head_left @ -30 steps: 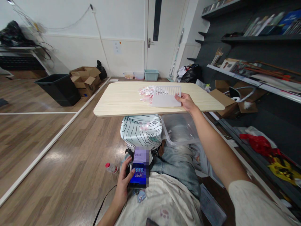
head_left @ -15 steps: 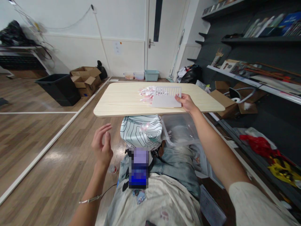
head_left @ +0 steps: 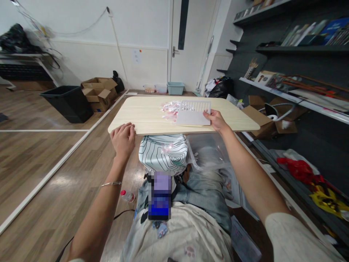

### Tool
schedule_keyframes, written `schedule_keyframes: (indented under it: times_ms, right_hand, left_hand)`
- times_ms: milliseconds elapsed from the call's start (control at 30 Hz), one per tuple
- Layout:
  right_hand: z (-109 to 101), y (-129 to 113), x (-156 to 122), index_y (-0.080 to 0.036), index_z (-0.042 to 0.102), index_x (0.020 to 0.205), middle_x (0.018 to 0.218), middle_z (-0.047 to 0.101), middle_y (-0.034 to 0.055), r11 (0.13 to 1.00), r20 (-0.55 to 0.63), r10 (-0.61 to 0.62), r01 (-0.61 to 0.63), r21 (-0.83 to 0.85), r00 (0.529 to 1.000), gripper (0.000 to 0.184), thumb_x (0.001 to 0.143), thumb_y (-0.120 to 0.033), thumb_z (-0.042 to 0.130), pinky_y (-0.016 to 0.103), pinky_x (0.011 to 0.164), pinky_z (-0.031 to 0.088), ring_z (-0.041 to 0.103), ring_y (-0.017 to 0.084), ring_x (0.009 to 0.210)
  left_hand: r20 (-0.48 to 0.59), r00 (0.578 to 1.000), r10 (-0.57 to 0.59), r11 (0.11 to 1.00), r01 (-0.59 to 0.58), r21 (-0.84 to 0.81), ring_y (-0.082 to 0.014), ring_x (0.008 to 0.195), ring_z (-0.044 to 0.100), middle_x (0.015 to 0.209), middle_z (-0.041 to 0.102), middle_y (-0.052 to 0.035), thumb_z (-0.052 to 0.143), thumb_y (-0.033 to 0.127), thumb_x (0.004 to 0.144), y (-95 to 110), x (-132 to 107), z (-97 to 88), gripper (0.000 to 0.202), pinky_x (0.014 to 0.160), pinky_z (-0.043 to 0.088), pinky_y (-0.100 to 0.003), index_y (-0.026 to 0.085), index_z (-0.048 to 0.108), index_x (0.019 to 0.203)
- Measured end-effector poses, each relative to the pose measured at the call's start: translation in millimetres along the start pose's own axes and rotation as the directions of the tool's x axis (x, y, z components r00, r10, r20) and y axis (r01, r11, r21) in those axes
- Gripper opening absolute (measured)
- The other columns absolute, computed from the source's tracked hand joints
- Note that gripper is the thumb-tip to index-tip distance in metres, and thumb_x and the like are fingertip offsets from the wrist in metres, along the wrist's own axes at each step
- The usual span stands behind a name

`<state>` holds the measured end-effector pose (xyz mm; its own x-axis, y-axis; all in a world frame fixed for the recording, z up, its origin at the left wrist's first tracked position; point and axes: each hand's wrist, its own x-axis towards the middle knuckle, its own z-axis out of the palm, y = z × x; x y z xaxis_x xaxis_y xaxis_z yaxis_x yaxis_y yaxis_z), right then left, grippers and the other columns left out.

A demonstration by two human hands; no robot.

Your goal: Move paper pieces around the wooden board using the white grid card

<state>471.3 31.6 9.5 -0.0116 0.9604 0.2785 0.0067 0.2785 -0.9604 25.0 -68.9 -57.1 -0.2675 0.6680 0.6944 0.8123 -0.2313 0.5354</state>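
A light wooden table top [head_left: 147,112] stands in front of me. On it lies a pile of small pink-and-white packets [head_left: 170,108], with a white slotted plastic scoop [head_left: 193,112] lying against it. My right hand [head_left: 215,120] grips the scoop's right edge, fingers closed on it. My left hand [head_left: 123,138] rests on the table's near left edge, fingers curled over the rim. A phone [head_left: 160,196] lies on my lap, untouched.
A white cushion with black lines [head_left: 163,153] and a clear plastic bin [head_left: 209,151] sit under the table. A small bottle [head_left: 127,195] lies on the floor. Cardboard boxes [head_left: 98,92] and a black bin [head_left: 68,102] stand left; shelves [head_left: 300,94] run along the right.
My left hand left the phone on my lap, rose, and now grips the table's near left edge. My right hand has stayed on the scoop.
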Motion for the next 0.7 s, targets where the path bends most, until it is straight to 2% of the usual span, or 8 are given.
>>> schedule_keyframes:
  times_ms: [167,700]
  right_hand:
    - [1.1,-0.8,-0.3,-0.026,0.08,0.085,0.082,0.081,0.0021,1.0,-0.004,-0.001,0.001,-0.011,1.0,0.065,0.046,-0.068,0.11,0.038,0.079,0.065,0.077,0.026,0.084]
    - [1.8,-3.2,-1.9,-0.027,0.08,0.084,0.08,0.08,0.002,1.0,0.009,-0.008,0.008,-0.015,1.0,0.066,0.044,-0.071,0.11,0.039,0.082,0.065,0.076,0.027,0.085]
  left_hand:
    - [0.009,1.0,0.015,1.0,-0.015,0.018,-0.0319,0.139,0.069,0.137,0.086,-0.0107,0.047,0.043,0.116,-1.5,-4.2,-2.8,0.044,0.121,0.039,-0.051,0.025,0.087,0.116]
    - [-0.01,1.0,0.01,1.0,-0.01,-0.005,-0.0318,0.139,0.071,0.135,0.087,-0.011,0.048,0.043,0.115,-4.8,-4.8,-0.5,0.044,0.122,0.04,-0.051,0.024,0.088,0.116]
